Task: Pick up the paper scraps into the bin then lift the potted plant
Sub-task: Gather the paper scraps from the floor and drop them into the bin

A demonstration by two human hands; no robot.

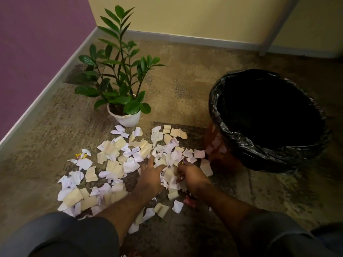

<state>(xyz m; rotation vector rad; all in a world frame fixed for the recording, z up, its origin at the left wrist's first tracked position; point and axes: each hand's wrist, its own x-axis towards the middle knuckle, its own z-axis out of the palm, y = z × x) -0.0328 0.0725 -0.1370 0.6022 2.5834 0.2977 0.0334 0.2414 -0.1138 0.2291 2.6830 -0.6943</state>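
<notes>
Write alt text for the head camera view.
A person's left hand and right hand gather torn paper scraps scattered across a carpeted floor. A bin lined with a black bag stands at right, and a potted plant in a white pot sits behind the scraps.

Floor (194, 89): mottled brown, with a darker rectangular patch at left rear; purple wall (37, 43) at left, yellow wall (185, 15) at rear, the two meeting in a corner; pale skirting (204, 40) along the base of both; grey upright post (276, 25), tilted in view, at right rear.
</notes>
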